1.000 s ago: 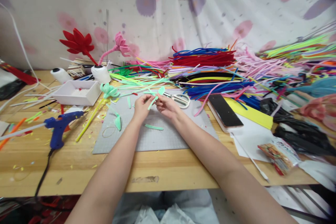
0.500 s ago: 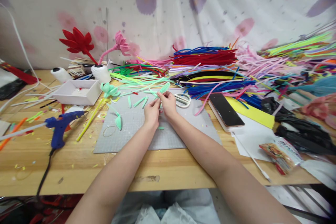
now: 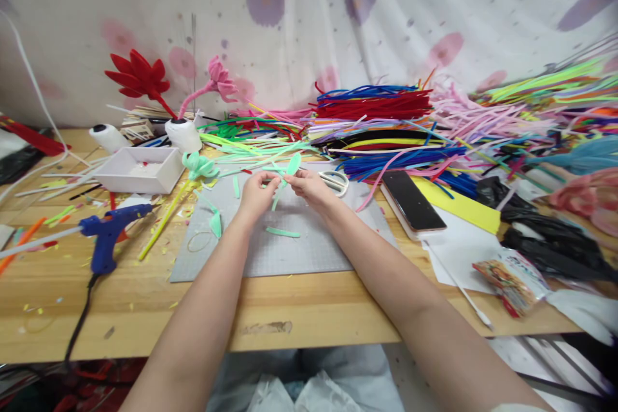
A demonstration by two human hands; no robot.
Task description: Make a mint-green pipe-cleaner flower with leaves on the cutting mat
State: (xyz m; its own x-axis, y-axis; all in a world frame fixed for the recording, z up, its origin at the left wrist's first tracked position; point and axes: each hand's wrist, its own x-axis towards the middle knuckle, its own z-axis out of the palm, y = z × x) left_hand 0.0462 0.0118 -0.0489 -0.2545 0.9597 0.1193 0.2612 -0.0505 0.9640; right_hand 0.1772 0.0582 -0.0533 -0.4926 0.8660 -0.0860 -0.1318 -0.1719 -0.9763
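My right hand (image 3: 311, 187) pinches a mint-green pipe-cleaner leaf (image 3: 292, 166) at its lower end, with the rounded tip pointing up. Close on its left, my left hand (image 3: 258, 194) is closed, thumb and forefinger pressed together at a mint-green pipe cleaner (image 3: 275, 201) that runs between the hands. The fingers partly hide where the strands meet. Below the hands, a short mint-green piece (image 3: 283, 232) lies on the grey cutting mat (image 3: 299, 261). Another cut piece (image 3: 236, 187) and a second green leaf (image 3: 215, 224) rest to the left.
Scissors (image 3: 338, 183) lie just beyond my right hand. On the left are a blue glue gun (image 3: 105, 238), a white tray (image 3: 138, 170) and a mint-green flower (image 3: 199, 166) on a yellow stem. A phone (image 3: 414, 201) sits right of the mat. Pipe-cleaner bundles (image 3: 371, 104) line the back.
My hands have moved apart, the left one shifting left. The leaf stands more upright, and the short piece below the hands shows more fully. The view has shifted slightly.
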